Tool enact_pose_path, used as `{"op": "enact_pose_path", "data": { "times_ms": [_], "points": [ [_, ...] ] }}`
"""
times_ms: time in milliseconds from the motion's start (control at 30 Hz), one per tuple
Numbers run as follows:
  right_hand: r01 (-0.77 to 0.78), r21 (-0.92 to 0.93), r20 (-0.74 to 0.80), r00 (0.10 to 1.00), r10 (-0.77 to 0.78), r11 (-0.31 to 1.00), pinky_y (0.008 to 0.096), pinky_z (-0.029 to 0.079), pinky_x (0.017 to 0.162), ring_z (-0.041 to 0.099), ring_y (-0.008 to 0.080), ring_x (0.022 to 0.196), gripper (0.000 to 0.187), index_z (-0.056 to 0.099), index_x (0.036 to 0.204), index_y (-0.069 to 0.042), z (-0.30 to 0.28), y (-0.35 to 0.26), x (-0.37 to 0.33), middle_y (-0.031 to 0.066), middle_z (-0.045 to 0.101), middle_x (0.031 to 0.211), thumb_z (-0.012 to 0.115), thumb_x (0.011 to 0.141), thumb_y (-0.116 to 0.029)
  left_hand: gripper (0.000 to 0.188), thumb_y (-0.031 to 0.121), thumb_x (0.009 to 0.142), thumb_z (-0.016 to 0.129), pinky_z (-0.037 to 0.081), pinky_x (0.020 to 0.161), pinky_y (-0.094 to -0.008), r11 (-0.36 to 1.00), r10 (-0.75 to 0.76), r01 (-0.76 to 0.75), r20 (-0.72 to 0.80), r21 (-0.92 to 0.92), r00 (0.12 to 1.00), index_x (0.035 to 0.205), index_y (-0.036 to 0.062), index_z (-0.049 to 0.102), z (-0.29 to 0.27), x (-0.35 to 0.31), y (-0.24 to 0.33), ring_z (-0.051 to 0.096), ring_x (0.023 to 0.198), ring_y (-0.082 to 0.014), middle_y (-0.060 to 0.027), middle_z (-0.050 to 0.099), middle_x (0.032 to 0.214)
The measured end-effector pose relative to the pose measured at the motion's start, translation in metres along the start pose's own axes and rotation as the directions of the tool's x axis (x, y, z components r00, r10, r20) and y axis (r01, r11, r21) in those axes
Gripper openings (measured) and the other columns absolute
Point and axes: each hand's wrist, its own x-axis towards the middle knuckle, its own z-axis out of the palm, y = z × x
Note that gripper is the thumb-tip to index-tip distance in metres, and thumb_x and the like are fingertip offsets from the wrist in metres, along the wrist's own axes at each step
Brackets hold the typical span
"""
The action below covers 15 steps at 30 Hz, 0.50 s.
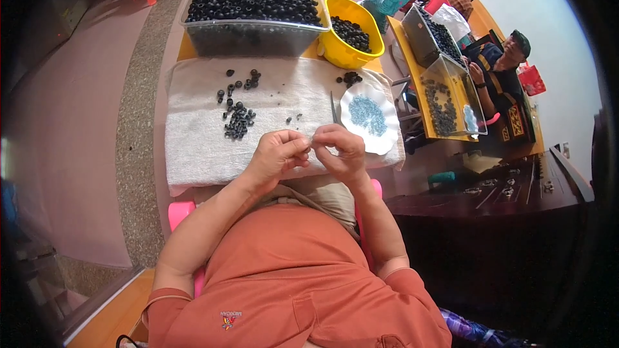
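Note:
My left hand [278,156] and my right hand [343,154] meet fingertip to fingertip above the near part of a white towel [193,132]. Both are closed in a pinch; whatever sits between the fingers is too small to make out. Close to my right hand stands a white scalloped plate [389,130] with many tiny light-blue pieces [367,116] in it. A thin dark pointed tool [334,108] lies at the plate's left edge. Beyond my left hand, a loose cluster of small round black parts [239,121] rests on the towel, with a few black bits [289,120] nearer the fingers.
Behind the towel stand a clear bin [248,37] heaped with black parts and a yellow tub [342,55] holding more. A small black pile [351,78] lies beyond the plate. At right, a person [500,67] sits at another table with clear bins [454,96].

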Motion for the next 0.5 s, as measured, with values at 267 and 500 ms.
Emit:
{"op": "enact_pose_path", "data": {
  "times_ms": [267,500],
  "points": [
    [-0.188,0.210,-0.023,0.980,0.197,0.959,0.0227,0.053,0.069,0.066,0.0119,0.077,0.010,0.067,0.089,0.002,0.006,0.008,-0.006,0.0084,0.067,0.089,0.066,0.080,0.007,0.015,0.017,0.092,0.065,0.054,0.069,-0.0249,1.000,-0.022,0.023,-0.035,0.017,0.999,0.095,0.0024,0.064,0.004,-0.003,0.004,0.061,0.071,-0.0111,-0.0026,0.064,0.082],
    [-0.281,0.313,-0.038,0.951,0.307,0.907,0.0225,0.053,0.069,0.065,0.0103,0.078,0.007,0.066,0.089,0.003,0.004,0.008,-0.007,0.0062,0.066,0.087,0.064,0.083,0.006,0.015,0.019,0.092,0.065,0.054,0.068,-0.0241,0.999,-0.008,0.009,-0.016,0.037,1.000,0.094,0.0036,0.064,0.007,0.003,0.005,0.061,0.071,-0.0104,-0.0017,0.064,0.083]
  ]
}}
